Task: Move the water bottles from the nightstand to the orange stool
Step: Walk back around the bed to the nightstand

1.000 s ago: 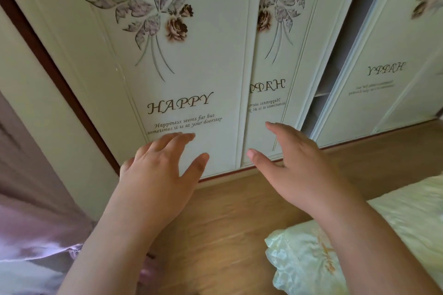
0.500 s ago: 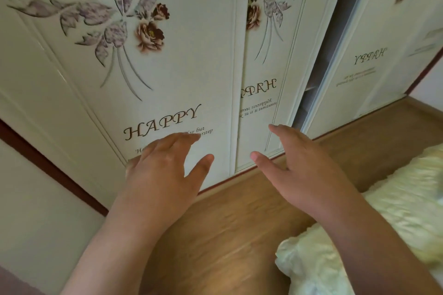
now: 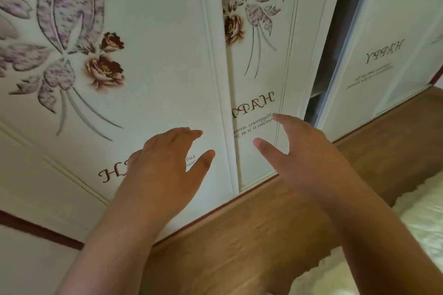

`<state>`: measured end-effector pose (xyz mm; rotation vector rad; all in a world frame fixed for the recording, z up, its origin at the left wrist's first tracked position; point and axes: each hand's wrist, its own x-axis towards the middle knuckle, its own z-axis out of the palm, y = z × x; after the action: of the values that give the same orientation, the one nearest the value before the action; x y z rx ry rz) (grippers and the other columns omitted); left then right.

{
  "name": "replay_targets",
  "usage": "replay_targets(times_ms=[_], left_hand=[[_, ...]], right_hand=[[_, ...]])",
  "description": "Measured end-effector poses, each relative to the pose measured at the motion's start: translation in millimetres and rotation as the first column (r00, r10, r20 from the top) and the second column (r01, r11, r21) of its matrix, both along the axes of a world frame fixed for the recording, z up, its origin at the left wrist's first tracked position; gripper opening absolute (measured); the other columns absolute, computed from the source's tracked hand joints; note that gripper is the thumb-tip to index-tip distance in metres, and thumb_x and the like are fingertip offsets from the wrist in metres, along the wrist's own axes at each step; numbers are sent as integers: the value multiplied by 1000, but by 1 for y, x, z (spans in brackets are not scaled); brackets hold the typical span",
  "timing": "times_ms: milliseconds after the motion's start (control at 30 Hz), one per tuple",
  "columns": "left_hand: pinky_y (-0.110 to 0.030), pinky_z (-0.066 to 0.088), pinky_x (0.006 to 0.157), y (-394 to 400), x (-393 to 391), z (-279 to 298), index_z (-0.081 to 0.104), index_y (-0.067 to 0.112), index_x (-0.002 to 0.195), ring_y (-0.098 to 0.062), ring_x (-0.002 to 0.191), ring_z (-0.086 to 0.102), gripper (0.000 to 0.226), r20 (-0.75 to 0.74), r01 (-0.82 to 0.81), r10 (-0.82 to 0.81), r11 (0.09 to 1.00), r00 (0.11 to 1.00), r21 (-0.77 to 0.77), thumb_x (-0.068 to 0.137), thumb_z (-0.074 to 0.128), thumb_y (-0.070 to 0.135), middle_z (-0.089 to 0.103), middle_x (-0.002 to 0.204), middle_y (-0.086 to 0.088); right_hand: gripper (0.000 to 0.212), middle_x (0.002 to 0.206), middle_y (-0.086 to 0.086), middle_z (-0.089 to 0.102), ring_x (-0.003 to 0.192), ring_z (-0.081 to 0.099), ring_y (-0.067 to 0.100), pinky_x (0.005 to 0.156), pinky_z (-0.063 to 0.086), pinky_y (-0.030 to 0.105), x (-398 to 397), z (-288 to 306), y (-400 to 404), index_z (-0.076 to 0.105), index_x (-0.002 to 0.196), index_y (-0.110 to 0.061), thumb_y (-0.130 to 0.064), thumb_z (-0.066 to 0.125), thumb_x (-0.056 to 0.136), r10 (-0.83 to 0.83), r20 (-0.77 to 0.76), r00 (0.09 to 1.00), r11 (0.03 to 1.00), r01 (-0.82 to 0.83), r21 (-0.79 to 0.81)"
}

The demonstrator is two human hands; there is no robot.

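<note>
Ahead of the fingertips, white flowered wardrobe doors (image 3: 148,60), left hand (image 3: 165,170) and right hand (image 3: 309,158) held out empty, fingers loosely spread, wooden floor (image 3: 251,235) beneath them, pale bedding (image 3: 422,218) right of the right-hand fingers.

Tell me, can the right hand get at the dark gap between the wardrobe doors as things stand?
Probably yes. The right hand is open and holds nothing, and the gap lies just to its right. Nothing visible stands between them.
</note>
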<state>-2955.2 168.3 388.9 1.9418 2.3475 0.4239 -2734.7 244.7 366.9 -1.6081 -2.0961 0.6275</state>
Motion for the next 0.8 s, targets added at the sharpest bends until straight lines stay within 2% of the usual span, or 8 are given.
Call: replay_targets(times_ms=[233,333,467,667,800], left_hand=[[-38,31,109,76,42,-1,35,48,143,-5,136,34,57,20,110,-110,994,994,-12,90,31,69,33,149,27],[-36,32,107,114,60,-1,36,47,142,-5,134,35,57,12,174,-174,985,985,-6,90,30,68,35,148,28],[-39,36,109,170,87,-4,36,47,141,-7,132,38,56,45,297,-296,954,954,-27,90,31,70,38,147,26],[-41,34,113,264,129,-11,34,47,142,-6,138,33,63,79,489,-484,869,872,-78,86,27,73,35,151,24],[-40,32,111,334,154,-9,28,47,145,-11,141,32,62,27,606,-606,790,795,-92,88,27,72,31,154,19]], right_hand=[[75,156,-14,38,140,42,18,108,43,48,36,8,61,29,151,-39,-74,47,86,-46,2,999,999,46,-10],[77,157,-14,36,143,39,18,110,39,44,60,10,82,26,153,-39,-73,47,87,-119,34,992,992,120,-24],[79,159,-13,33,144,37,19,112,36,46,90,4,109,25,152,-41,-75,45,84,-258,43,965,963,261,-65],[89,161,-12,29,146,33,21,116,30,47,126,1,148,22,152,-43,-84,30,72,-484,102,869,864,493,-98],[83,159,-11,33,143,38,20,116,32,45,145,4,180,24,151,-41,-82,37,79,-619,126,775,777,628,-48]])
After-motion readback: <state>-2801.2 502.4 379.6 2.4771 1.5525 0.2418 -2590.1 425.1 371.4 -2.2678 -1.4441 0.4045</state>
